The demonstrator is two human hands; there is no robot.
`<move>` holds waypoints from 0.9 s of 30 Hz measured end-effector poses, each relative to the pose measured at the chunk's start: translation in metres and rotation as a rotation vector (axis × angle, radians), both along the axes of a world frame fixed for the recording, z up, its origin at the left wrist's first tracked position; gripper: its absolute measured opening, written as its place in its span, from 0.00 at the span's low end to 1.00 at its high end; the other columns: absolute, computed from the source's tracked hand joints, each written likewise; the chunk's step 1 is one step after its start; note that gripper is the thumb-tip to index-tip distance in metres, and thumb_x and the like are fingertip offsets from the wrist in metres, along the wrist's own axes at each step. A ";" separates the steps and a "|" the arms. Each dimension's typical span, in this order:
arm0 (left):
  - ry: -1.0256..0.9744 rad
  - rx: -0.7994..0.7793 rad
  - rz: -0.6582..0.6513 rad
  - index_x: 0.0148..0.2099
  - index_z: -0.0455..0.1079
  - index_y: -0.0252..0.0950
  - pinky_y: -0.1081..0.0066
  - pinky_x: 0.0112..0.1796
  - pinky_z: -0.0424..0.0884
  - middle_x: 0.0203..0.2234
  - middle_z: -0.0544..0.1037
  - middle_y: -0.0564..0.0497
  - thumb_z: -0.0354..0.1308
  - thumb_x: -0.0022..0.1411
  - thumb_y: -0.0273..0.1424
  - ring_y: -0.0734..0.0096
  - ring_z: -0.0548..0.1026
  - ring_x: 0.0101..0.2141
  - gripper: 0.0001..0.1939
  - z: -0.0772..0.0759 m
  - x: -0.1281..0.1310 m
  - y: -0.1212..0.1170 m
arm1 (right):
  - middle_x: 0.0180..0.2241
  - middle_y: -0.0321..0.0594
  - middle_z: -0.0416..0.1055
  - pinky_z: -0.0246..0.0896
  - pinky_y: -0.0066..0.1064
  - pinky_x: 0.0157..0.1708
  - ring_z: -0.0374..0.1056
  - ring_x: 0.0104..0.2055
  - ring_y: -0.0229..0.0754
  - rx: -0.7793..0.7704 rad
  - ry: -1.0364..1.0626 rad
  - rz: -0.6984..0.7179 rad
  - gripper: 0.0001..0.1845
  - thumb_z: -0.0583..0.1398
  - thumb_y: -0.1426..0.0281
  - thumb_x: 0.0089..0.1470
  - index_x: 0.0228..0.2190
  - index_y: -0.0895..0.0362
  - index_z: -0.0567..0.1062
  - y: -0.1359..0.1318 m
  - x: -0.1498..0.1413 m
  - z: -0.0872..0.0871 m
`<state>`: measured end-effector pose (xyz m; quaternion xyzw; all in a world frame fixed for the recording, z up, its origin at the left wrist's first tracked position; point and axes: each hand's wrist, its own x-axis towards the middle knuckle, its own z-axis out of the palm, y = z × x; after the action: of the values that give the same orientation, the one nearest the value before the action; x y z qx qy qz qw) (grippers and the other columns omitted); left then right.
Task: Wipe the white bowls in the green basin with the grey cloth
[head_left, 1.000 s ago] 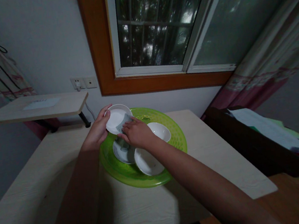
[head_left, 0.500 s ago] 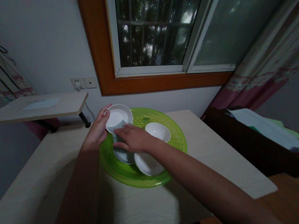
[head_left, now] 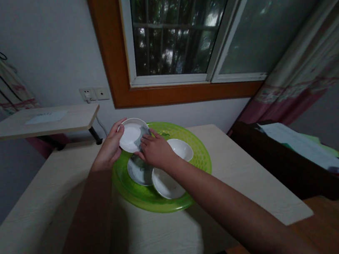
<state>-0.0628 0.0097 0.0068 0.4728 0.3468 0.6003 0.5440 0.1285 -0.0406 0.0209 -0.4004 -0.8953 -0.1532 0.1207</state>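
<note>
My left hand (head_left: 111, 147) grips a shallow white dish (head_left: 130, 136) by its left rim, thumb over the edge, and holds it tilted above a round green plastic tray (head_left: 203, 156). Against the dish's right side my right hand (head_left: 156, 149) presses a grey cloth (head_left: 145, 130), mostly hidden under the fingers. On the tray below sit another white dish (head_left: 139, 172), a white bowl (head_left: 166, 185) partly behind my right forearm, and a second white bowl (head_left: 182, 148) to the right of my hand.
The tray stands on a pale wooden table (head_left: 160, 237) against the wall under a window (head_left: 176, 37). A raised wooden shelf (head_left: 74, 119) is at the left. Papers (head_left: 304, 146) lie on a dark surface beyond the table's right edge.
My right hand and the cloth have moved to the right, from the dish's lower edge to its right side. The left hand keeps the dish in nearly the same place.
</note>
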 end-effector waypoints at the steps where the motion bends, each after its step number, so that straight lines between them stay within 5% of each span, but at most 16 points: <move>1: 0.003 0.001 0.000 0.68 0.69 0.39 0.67 0.46 0.77 0.55 0.79 0.41 0.63 0.70 0.43 0.60 0.79 0.49 0.29 0.000 0.000 0.000 | 0.51 0.59 0.81 0.46 0.52 0.74 0.72 0.62 0.57 -0.012 -0.003 0.011 0.27 0.56 0.56 0.73 0.47 0.66 0.83 0.000 0.000 -0.002; 10: 0.024 0.044 -0.008 0.68 0.68 0.40 0.67 0.47 0.76 0.55 0.79 0.42 0.64 0.68 0.46 0.59 0.79 0.50 0.31 -0.006 -0.004 0.004 | 0.63 0.58 0.73 0.54 0.49 0.72 0.71 0.64 0.54 -0.172 0.054 0.215 0.34 0.58 0.54 0.72 0.65 0.67 0.69 -0.003 -0.005 -0.009; 17: 0.012 0.035 -0.012 0.67 0.69 0.39 0.70 0.43 0.75 0.54 0.80 0.42 0.63 0.69 0.44 0.61 0.79 0.48 0.29 -0.005 -0.003 0.005 | 0.51 0.53 0.82 0.54 0.47 0.71 0.78 0.54 0.50 -0.125 0.010 0.115 0.18 0.56 0.66 0.74 0.52 0.62 0.80 0.004 -0.002 -0.005; 27: 0.008 -0.001 -0.011 0.67 0.69 0.39 0.71 0.40 0.74 0.52 0.80 0.43 0.64 0.69 0.43 0.63 0.78 0.44 0.29 0.000 -0.001 0.000 | 0.46 0.51 0.83 0.53 0.45 0.70 0.78 0.52 0.51 -0.089 -0.025 0.049 0.16 0.58 0.65 0.71 0.44 0.61 0.82 0.003 0.002 0.001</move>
<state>-0.0639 0.0095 0.0067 0.4769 0.3467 0.5950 0.5462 0.1303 -0.0371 0.0215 -0.3815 -0.9122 -0.1151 0.0953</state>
